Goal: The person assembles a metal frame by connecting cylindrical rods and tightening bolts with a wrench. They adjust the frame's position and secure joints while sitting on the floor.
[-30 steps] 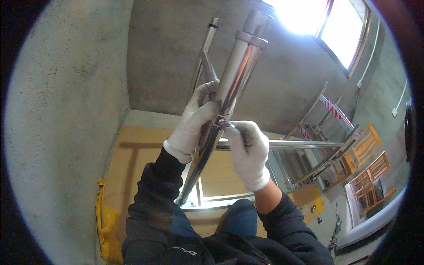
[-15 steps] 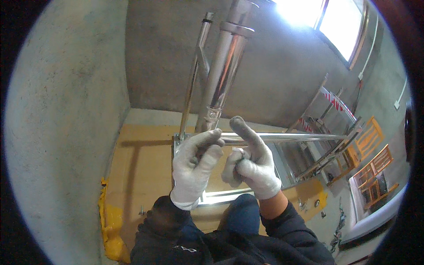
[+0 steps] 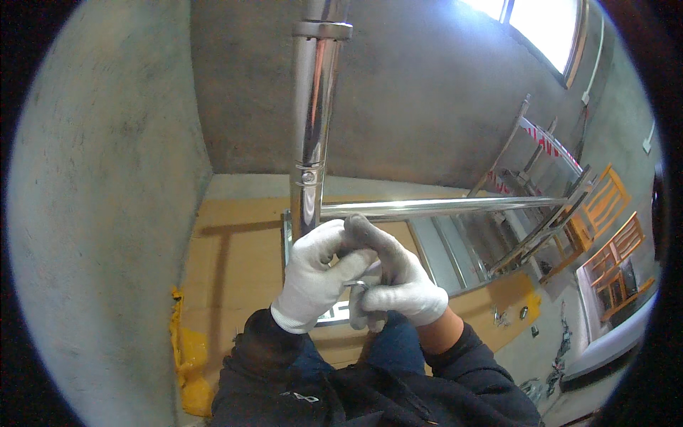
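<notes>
Both my hands wear white work gloves with greyed fingertips and meet in front of the shiny metal post (image 3: 308,135). My left hand (image 3: 307,276) is curled, its thumb and fingers bent in against the right fingers. My right hand (image 3: 407,285) is closed around a small curved metal piece (image 3: 356,283), which shows between the two thumbs. Its exact kind is unclear, and the fingers hide most of it. A collar rings the upper part of the post, and a round fastener (image 3: 308,177) sits lower down. A shiny horizontal rail (image 3: 441,207) runs right from the post.
Brown cardboard (image 3: 245,267) covers the floor around the frame. Crumpled yellow plastic (image 3: 192,363) lies at left. Small metal hardware (image 3: 502,317) lies at right. Beyond are a metal frame with red-and-white tape (image 3: 551,146) and wooden chairs (image 3: 607,199). A grey wall (image 3: 107,213) rises at left.
My hands have come together, and the right index finger has lowered onto the left fingers. The small metal piece now shows between them. The view has shifted, so the post stands more upright and further left.
</notes>
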Demonstrator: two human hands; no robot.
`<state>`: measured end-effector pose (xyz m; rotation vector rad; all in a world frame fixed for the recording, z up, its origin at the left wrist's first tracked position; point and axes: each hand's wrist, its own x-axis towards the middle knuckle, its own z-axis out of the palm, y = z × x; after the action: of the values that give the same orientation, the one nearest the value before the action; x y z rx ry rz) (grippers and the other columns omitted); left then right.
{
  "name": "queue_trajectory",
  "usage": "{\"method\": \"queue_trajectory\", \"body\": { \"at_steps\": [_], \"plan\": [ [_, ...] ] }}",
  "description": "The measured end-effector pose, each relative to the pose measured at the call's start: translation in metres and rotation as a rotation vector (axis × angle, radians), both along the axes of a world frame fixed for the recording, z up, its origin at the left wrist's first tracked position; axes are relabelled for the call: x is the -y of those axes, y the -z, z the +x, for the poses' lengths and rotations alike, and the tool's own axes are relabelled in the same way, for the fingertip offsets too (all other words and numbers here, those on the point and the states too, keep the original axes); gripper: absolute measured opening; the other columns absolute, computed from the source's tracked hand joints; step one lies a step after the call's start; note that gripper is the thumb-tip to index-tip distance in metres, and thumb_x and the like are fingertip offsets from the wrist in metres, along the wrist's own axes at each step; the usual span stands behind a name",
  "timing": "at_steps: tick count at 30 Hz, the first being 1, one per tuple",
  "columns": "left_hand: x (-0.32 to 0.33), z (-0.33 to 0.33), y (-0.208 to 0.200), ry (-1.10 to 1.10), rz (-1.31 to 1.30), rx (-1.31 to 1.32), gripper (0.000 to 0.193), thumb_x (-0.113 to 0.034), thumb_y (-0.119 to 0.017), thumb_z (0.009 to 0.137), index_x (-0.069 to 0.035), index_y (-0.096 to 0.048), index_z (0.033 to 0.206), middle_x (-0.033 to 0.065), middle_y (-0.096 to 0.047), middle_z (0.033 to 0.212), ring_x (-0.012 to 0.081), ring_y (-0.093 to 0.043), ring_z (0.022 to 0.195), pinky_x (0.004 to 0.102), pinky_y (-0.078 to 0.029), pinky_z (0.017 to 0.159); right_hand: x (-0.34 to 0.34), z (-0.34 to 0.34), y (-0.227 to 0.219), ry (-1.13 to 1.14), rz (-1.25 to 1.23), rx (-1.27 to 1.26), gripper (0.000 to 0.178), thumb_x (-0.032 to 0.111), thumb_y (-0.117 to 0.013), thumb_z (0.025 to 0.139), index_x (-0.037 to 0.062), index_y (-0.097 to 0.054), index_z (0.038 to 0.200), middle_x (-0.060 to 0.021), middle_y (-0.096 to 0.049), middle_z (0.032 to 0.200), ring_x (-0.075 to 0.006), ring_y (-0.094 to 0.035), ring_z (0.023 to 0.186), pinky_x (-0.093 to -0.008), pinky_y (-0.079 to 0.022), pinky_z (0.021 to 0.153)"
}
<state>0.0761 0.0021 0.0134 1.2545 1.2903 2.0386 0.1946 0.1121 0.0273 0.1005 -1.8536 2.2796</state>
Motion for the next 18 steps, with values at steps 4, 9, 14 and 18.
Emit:
{"method": "queue_trajectory", "body": {
  "at_steps": [4, 9, 14, 18],
  "plan": [
    [-0.005, -0.009, 0.004, -0.068, 0.062, -0.491, 0.014, -0.002, -0.066, 0.079, 0.0, -0.066, 0.093, 0.0065, -0.063, 0.082, 0.0161, -0.063, 0.077, 0.03, -0.05, 0.07, -0.011, 0.007, 0.007, -0.113, -0.115, 0.011, 0.086, -0.007, -0.063, 0.076, 0.0114, -0.023, 0.15, -0.0172, -0.051, 0.131, -0.0192, -0.066, 0.065, -0.0256, -0.051, 0.049],
    [-0.012, -0.006, 0.008, 0.111, -0.094, -0.189, 0.021, -0.009, -0.07, 0.079, 0.0, -0.065, 0.097, 0.0052, -0.063, 0.086, 0.0149, -0.061, 0.082, 0.0292, -0.049, 0.072, -0.02, 0.004, 0.013, -0.155, -0.262, 0.011, 0.089, -0.007, -0.065, 0.071, 0.0078, -0.025, 0.149, -0.0169, -0.049, 0.134, -0.0203, -0.065, 0.065, -0.0281, -0.051, 0.051],
    [-0.016, -0.002, 0.022, 0.095, 0.091, 0.151, 0.03, -0.009, -0.066, 0.083, 0.001, -0.06, 0.111, 0.006, -0.063, 0.095, 0.0129, -0.06, 0.086, 0.0295, -0.05, 0.077, -0.017, -0.002, 0.009, -0.142, -0.148, -0.016, 0.091, 0.0, -0.071, 0.071, 0.0063, -0.025, 0.149, -0.0145, -0.06, 0.114, -0.0168, -0.064, 0.066, -0.0274, -0.051, 0.056],
    [-0.014, -0.003, 0.014, 0.129, 0.217, 0.275, 0.022, -0.013, -0.064, 0.089, 0.0, -0.062, 0.106, 0.0058, -0.063, 0.096, 0.0107, -0.058, 0.083, 0.0257, -0.049, 0.068, -0.028, 0.001, 0.014, -0.202, -0.151, 0.082, 0.091, 0.009, -0.077, 0.072, 0.0019, -0.025, 0.147, -0.013, -0.064, 0.094, -0.0166, -0.064, 0.064, -0.0261, -0.051, 0.053]
  ]
}}
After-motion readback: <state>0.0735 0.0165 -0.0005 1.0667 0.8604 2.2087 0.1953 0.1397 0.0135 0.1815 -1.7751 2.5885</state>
